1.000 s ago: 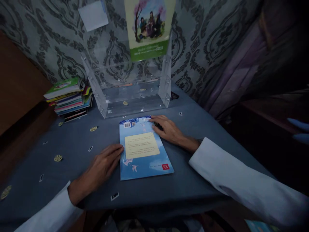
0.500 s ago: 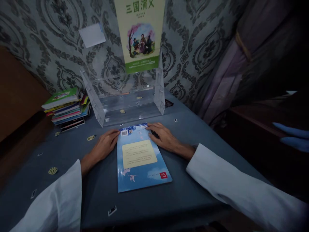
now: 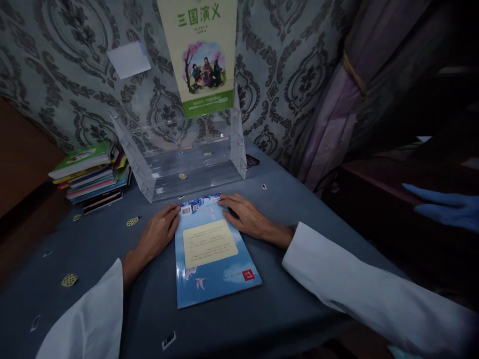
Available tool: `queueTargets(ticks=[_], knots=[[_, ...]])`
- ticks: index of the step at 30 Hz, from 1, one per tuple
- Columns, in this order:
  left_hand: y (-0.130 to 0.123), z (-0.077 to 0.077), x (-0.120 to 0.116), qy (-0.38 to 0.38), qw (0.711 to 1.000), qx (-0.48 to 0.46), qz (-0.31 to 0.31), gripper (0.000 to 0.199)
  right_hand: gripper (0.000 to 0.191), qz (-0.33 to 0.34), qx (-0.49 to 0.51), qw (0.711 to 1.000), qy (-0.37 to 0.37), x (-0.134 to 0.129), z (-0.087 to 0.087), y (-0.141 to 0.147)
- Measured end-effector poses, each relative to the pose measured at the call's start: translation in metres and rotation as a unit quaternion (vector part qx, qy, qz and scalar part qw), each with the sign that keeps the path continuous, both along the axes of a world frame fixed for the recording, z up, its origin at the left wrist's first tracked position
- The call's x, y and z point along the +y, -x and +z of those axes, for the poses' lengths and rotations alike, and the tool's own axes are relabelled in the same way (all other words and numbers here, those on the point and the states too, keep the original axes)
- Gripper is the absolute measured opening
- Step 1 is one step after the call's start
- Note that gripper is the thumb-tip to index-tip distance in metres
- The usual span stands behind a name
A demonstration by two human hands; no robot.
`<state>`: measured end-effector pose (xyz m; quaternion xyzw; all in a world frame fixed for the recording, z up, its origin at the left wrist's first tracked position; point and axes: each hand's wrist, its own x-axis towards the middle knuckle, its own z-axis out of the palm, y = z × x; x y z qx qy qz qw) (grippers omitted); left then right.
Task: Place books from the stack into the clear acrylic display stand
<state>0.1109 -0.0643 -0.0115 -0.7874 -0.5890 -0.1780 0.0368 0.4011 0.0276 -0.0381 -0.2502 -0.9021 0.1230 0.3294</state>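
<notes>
A blue paperback book point(image 3: 209, 286) lies back cover up on the table, with a cream text panel, a barcode near its far edge and a red logo at the near right. My left hand point(image 3: 159, 232) grips its far left edge, fingers close together. At the far right corner, my right hand point(image 3: 245, 215) holds the book, fingertips on the cover and thumb along the side. The fingers' undersides are hidden. Just beyond the book stands a clear acrylic rack point(image 3: 149, 184), and a cream and green book point(image 3: 204, 55) with a picture of seated figures is upright above it.
To the left is a stack of books point(image 3: 93, 172). A white card point(image 3: 129, 60) shows against the patterned wall. Dark glasses point(image 3: 252, 160) lie by the rack's right side. A purple curtain point(image 3: 333, 114) hangs at the right; a blue glove-like shape point(image 3: 449, 207) reaches in there.
My view has swung slightly, so the scene sits further left. Both hands stay at the book's far corners, and the book lies in the same place on the table.
</notes>
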Motion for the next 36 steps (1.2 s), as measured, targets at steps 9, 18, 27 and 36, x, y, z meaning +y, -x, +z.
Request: queueTargets(ticks=[9,18,27,36], knots=[[-0.014,-0.006,0.007,0.008,0.999,0.011,-0.035,0.049,0.032,-0.007,-0.011,1.000,0.003,-0.004,0.004,0.002],[-0.035,-0.005,0.023,0.026,0.995,0.040,-0.083,0.048,0.032,-0.017,-0.020,1.000,0.015,-0.006,0.006,0.003],[-0.064,-0.005,0.052,0.031,0.987,0.024,-0.154,0.047,0.033,-0.017,-0.006,1.000,0.022,-0.008,0.007,0.004],[-0.077,-0.003,0.069,0.046,0.984,0.010,-0.174,0.046,0.027,-0.015,0.001,0.999,0.030,-0.006,0.011,0.003]])
